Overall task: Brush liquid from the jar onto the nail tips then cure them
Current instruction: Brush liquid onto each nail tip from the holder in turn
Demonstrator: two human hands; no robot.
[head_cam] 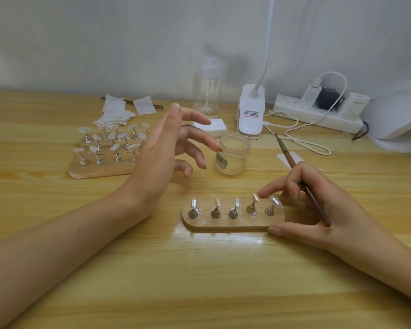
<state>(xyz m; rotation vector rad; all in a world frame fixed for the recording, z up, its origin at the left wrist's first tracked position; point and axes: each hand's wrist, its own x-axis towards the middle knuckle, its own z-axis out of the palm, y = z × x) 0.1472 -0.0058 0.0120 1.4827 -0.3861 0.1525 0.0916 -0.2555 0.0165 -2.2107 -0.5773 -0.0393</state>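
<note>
A small wooden stand (226, 224) lies in front of me with several metal holders; the rightmost one carries a clear nail tip (276, 202). My right hand (318, 205) grips a thin brown brush (299, 179), its bristle end pointing away towards the lamp. The index fingertip touches the fourth holder and the thumb rests against the stand's right end. An open glass jar (233, 154) of pale liquid stands behind the stand. My left hand (166, 148) hovers above the table left of the jar, fingers spread and holding nothing.
Two more wooden stands (100, 170) full of nail tips sit at the left, with white wipes (119, 110) behind. A clear pump bottle (207, 89), a white clip lamp (250, 112), a power strip (318, 112) with cables and a white curing lamp (399, 119) line the back.
</note>
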